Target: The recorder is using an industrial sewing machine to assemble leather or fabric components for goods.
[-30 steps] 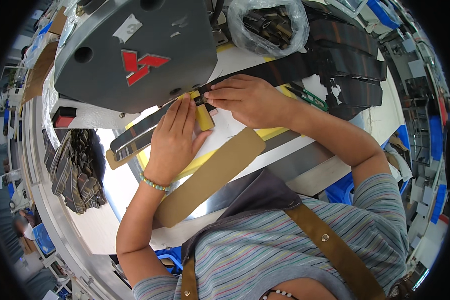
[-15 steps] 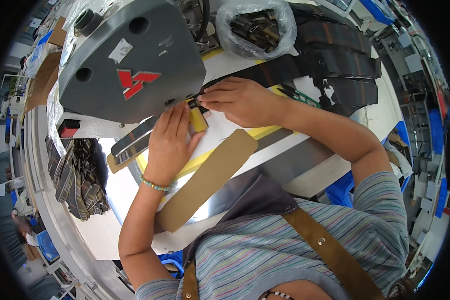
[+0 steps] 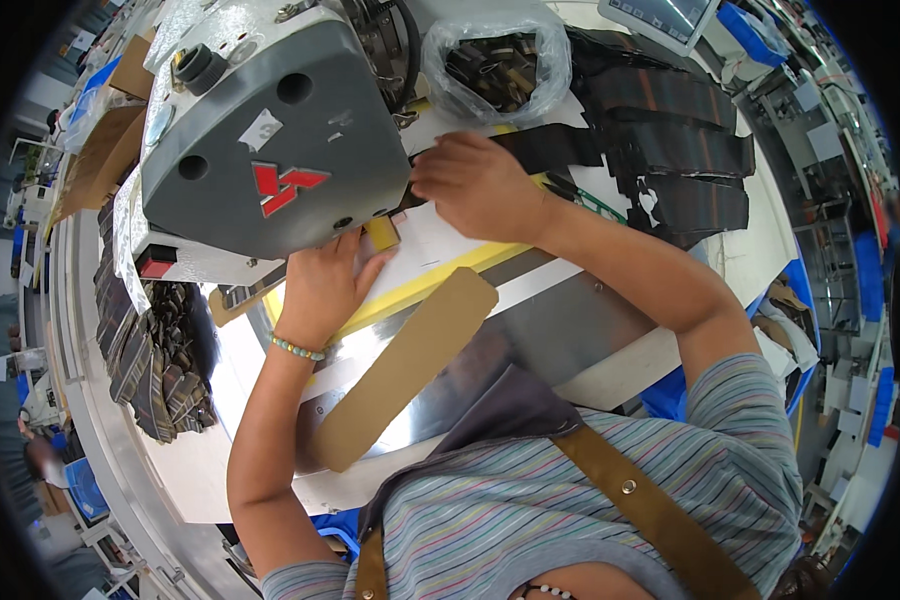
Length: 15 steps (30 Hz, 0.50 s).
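Observation:
Beneath the grey sewing-machine head (image 3: 230,135) with a red emblem, my left hand (image 3: 320,288) lies with fingers fairly straight, their tips at the machine's lower edge and partly hidden, beside a small yellow block (image 3: 381,233). My right hand (image 3: 480,190) is at the machine's right side, fingers curled and slightly blurred over a long dark fabric strip (image 3: 550,145); what they hold, if anything, is hidden. Green-handled snips (image 3: 595,205) lie partly behind that hand. A brown card strip (image 3: 400,370) lies diagonally nearer me, and part of another dark strip (image 3: 240,298) shows left of my left hand.
A plastic bag of dark loops (image 3: 495,75) stands at the back. Dark striped bands (image 3: 685,150) are stacked at right, a pile of striped strips (image 3: 145,370) at left. A screen device (image 3: 655,15) sits top right. A blurred person (image 3: 45,460) is at far left.
My right hand has lifted slightly and curled its fingers more. My left hand has slid down and left, off the top of the yellow block. The view has shifted slightly.

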Available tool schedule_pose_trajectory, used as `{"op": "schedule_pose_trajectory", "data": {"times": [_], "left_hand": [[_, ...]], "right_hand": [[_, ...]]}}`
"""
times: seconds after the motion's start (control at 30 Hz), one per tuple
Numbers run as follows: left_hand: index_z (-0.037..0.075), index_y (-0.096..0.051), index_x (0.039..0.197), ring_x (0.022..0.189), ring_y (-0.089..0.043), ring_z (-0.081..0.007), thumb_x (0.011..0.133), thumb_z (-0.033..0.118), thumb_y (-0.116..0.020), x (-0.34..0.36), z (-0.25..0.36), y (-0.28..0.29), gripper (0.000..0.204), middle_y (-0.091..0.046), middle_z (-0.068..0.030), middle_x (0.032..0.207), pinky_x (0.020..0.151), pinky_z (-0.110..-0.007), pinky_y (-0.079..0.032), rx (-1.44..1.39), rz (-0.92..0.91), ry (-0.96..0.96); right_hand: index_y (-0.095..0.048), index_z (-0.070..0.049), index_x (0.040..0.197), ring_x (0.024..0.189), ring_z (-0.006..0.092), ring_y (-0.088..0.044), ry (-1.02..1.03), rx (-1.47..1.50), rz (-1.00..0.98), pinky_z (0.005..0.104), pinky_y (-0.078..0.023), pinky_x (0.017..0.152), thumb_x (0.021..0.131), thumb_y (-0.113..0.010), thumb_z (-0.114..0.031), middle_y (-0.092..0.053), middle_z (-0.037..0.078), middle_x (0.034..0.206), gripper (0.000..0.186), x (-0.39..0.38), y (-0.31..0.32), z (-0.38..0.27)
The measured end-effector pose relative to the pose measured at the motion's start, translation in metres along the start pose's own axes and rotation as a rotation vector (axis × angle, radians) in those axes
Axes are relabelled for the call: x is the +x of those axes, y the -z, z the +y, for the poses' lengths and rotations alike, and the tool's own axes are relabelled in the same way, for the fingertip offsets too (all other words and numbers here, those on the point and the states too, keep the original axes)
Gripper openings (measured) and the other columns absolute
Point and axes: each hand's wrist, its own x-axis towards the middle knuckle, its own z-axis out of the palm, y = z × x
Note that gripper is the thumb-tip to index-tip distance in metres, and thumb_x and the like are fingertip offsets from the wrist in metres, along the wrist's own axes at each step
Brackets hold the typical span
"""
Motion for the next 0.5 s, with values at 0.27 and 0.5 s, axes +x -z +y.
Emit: {"op": "schedule_pose_trajectory", "data": {"times": [0.27,0.5], "left_hand": [[-0.006,-0.07,0.13,0.104,-0.072,-0.0366,0.098,0.037,-0.078,-0.003,0.005,-0.001,0.054,-0.076,-0.0179,0.118,0.1,-0.045,-0.049,-0.164,-0.098,0.197],[-0.006,-0.069,0.134,0.102,-0.072,-0.0334,0.097,0.036,-0.08,-0.006,0.001,-0.004,0.056,-0.075,-0.0189,0.124,0.1,-0.044,-0.049,-0.114,0.033,0.081]], "right_hand": [[-0.076,-0.009,0.11,0.106,0.0265,-0.067,-0.258,-0.014,0.082,0.0435,-0.054,0.094,0.093,-0.071,-0.017,-0.072,0.006,0.114,0.021,-0.005,-0.012,0.005],[-0.072,-0.008,0.118,0.106,0.0264,-0.07,-0.266,-0.18,-0.11,0.0441,-0.056,0.089,0.097,-0.074,-0.045,-0.068,0.007,0.106,0.043,-0.001,-0.002,0.0]]}}
